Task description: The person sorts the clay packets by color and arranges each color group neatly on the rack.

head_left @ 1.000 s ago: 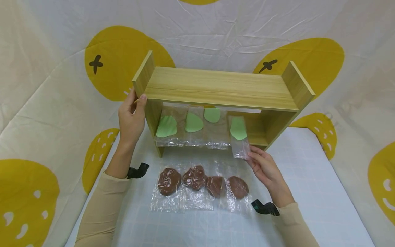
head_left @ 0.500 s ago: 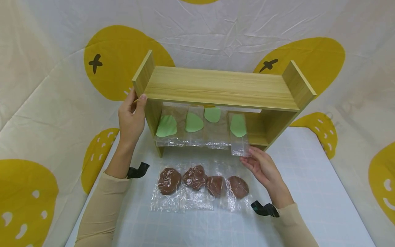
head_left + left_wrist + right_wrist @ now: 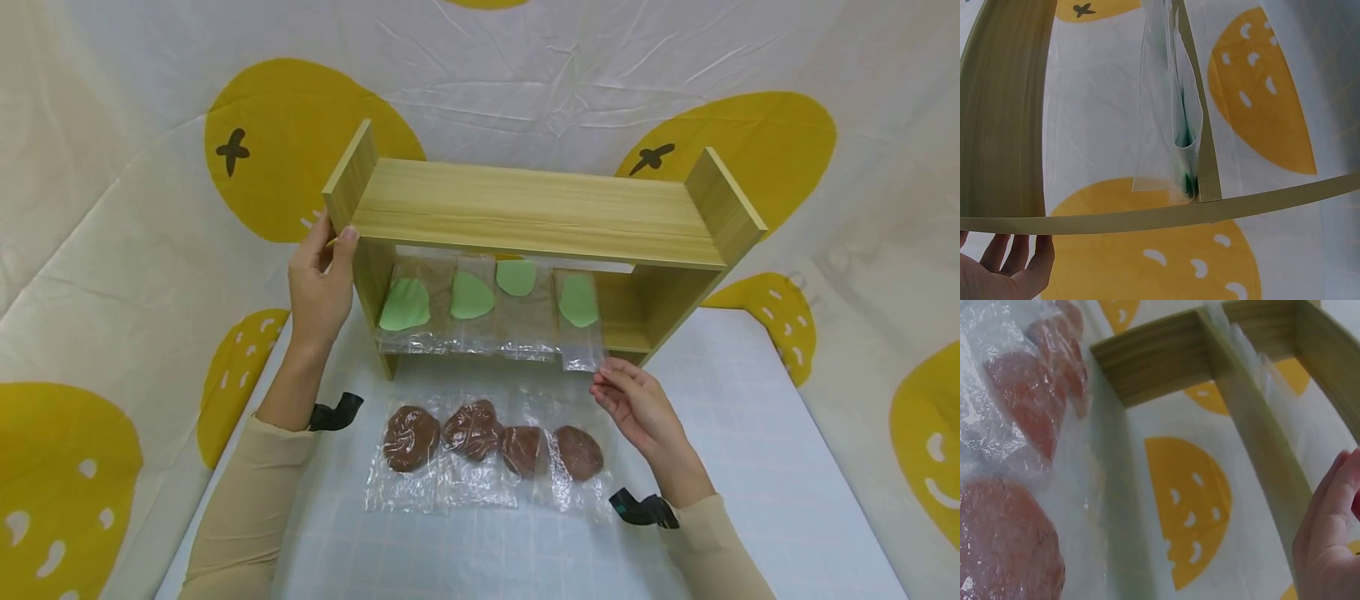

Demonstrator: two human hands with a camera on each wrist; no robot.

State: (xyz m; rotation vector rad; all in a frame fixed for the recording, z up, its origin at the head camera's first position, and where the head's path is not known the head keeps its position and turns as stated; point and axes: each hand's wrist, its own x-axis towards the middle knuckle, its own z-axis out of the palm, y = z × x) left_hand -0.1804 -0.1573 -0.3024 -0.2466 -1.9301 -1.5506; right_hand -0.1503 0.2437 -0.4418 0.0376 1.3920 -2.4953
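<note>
Evidently light and limp, the clear bag (image 3: 578,321) with a green slab lies on the wooden shelf (image 3: 525,212), rightmost of four, its slick empty end overhanging the board. The right hand (image 3: 633,404), fingers loosely curled and holding nothing, sits just below it; pinching that flap looks easiest. The left hand (image 3: 321,287) grips the shelf's side panel
</note>
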